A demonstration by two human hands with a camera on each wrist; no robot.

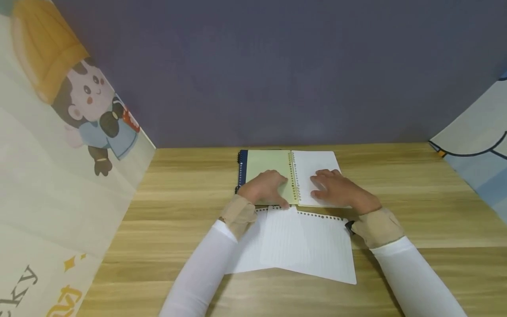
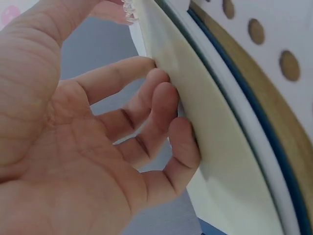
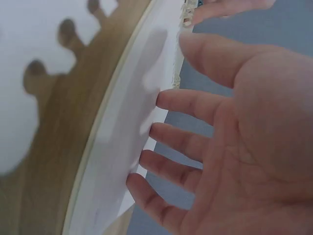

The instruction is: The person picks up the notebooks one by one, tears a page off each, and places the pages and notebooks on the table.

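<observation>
A ring-bound notebook lies open, with a pale yellow-green page or cover [image 1: 267, 160] at left and a white page [image 1: 314, 160] at right. Clear-looking binding rings [image 1: 294, 180] run between them. My left hand [image 1: 264, 187] rests on the yellow-green side. In the left wrist view its bent fingertips [image 2: 183, 134] touch that surface and grip nothing. On the white page rests my right hand [image 1: 340, 190], whose nearly straight fingers [image 3: 183, 139] touch the paper with their tips in the right wrist view. A dark blue notebook [image 1: 243, 167] sticks out under the left side.
Loose white sheets [image 1: 309, 246] with punched holes along the far edge lie just in front of the notebook, overlapping. Everything lies on a wood-grain table [image 1: 178, 211]. A dark grey panel [image 1: 253, 75] stands behind, and a cartoon-printed wall [image 1: 51, 176] borders the left side.
</observation>
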